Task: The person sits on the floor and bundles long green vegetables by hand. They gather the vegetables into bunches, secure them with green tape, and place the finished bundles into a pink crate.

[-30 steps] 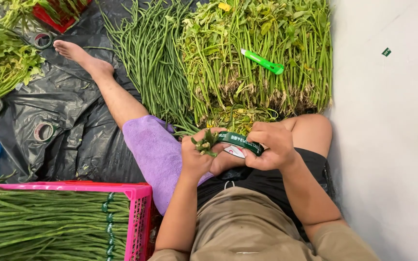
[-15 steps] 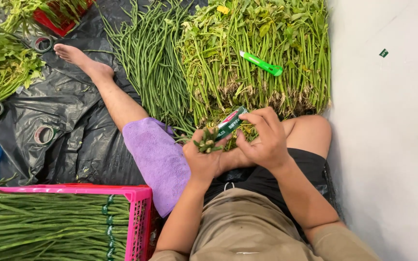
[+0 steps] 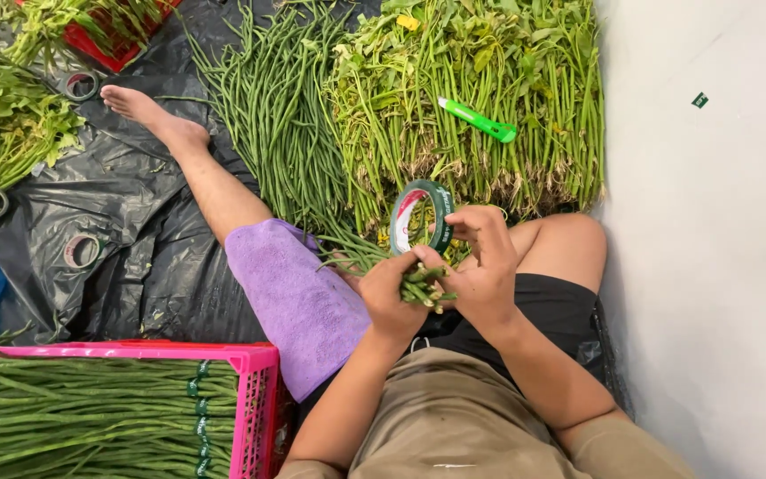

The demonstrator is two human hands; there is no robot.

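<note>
Long beans, a small bunch of them, sit clamped in the left hand just in front of the person's lap, cut ends bristling up beside the thumb and the thin pods trailing off to the left over the purple cloth on the knee. The right hand has its fingers curled, pinching a roll of green tape that stands on edge just above the bunch; its strip seems to run down to the stems, though the join is hidden behind the fingers and I cannot tell whether a turn is already on.

Judging by how things lie, the work is well under way but far from finished. Near left, a pink crate holds rows of beans already banded with green tape. Further off, a thick heap of loose long beans lies unbound on the black plastic sheet, with a broad pile of leafy green stalks to its right, and a green cutter resting on top of that pile. Spare tape rolls lie on the sheet at the left.

The bunch in hand looks fresh, slender and deep green, its ends roughly even, tightly gathered.
</note>
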